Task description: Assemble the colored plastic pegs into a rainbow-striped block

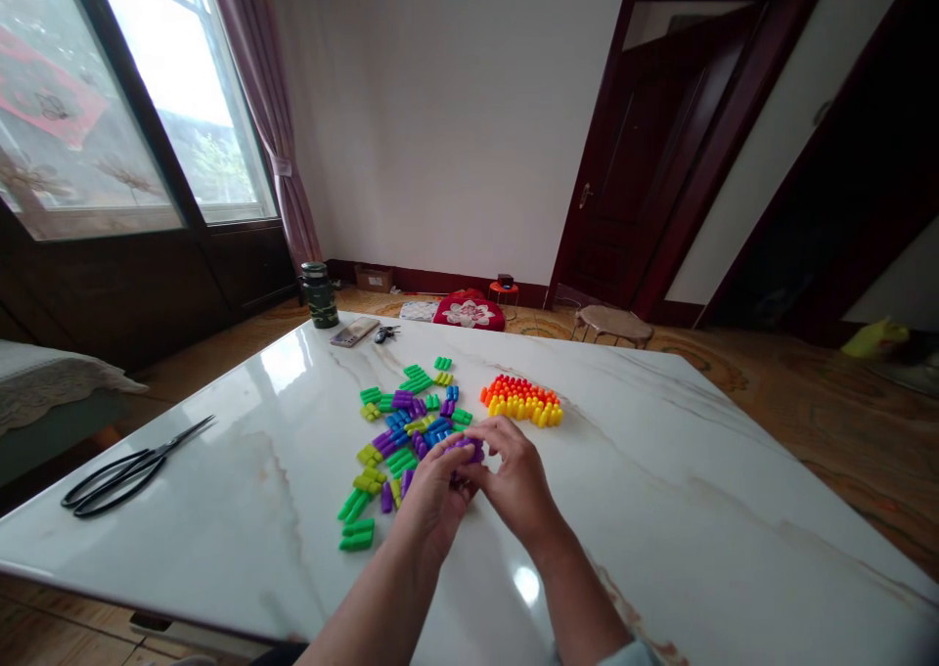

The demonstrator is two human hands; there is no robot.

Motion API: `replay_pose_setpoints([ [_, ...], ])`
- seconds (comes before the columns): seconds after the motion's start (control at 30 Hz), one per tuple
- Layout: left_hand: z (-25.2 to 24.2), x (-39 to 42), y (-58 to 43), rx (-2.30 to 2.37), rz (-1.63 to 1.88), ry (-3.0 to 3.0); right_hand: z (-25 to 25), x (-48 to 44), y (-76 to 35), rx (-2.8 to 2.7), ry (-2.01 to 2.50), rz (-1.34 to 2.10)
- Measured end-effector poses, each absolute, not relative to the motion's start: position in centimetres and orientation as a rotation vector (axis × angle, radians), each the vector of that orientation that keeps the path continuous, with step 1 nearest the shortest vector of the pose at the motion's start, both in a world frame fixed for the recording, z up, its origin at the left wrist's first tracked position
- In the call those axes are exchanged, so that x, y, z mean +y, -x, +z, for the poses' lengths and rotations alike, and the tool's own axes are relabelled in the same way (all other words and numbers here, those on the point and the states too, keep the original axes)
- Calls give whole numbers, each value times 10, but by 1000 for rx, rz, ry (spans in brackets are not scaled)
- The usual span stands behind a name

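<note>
Between the fingertips of both hands is a purple plastic piece (469, 448), partly hidden by the fingers. My left hand (438, 490) closes on it from the left, and my right hand (514, 470) pinches it from the right. To the left of the hands lies a loose spread of green pieces (357, 535), purple pieces (386, 497), blue pieces (438, 426) and olive-yellow pieces (369, 454), many joined in short rows. Just beyond my right hand, red, orange and yellow pegs (522, 400) stand upright in a tight group.
Black long-handled scissors (139, 470) lie on the left of the white marbled table (696, 510). Toward the far left corner are a dark green flask (318, 296), a phone (355, 331) and keys (384, 333). A round stool (613, 324) stands beyond the table's far edge.
</note>
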State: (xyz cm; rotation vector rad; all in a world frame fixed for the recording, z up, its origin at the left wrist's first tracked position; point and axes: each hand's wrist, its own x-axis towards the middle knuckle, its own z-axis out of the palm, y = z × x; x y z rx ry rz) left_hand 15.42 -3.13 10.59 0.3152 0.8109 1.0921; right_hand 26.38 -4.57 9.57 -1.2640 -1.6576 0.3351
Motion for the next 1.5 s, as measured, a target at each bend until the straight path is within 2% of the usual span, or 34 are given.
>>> replay_pose_setpoints([
  [0.17, 123, -22, -147, 791, 1201, -94, 90, -42, -271, -1365, 1279, 305],
  [0.3, 130, -11, -134, 799, 1308, 21, 60, -27, -296, -1099, 1387, 384],
  [0.43, 135, -2, -125, 721, 1321, 115, 14, -4, -316, -1134, 1656, 251],
  [0.57, 142, -1, -123, 613, 1279, 110, -12, 19, -315, -1215, 1723, 225],
  [0.77, 146, -2, -121, 649, 1268, 6, -16, 51, -304, -1139, 1711, 137],
  [0.97, 144, -4, -117, 696, 1182, -99, -24, 44, -297, -1073, 1681, 30],
  [1.2, 141, -5, -118, 730, 1150, -76, -25, 38, -291, -1305, 1678, 143],
  [1.5, 141, -5, -117, 739, 1148, -98, -28, 41, -291, -1379, 1750, 127],
])
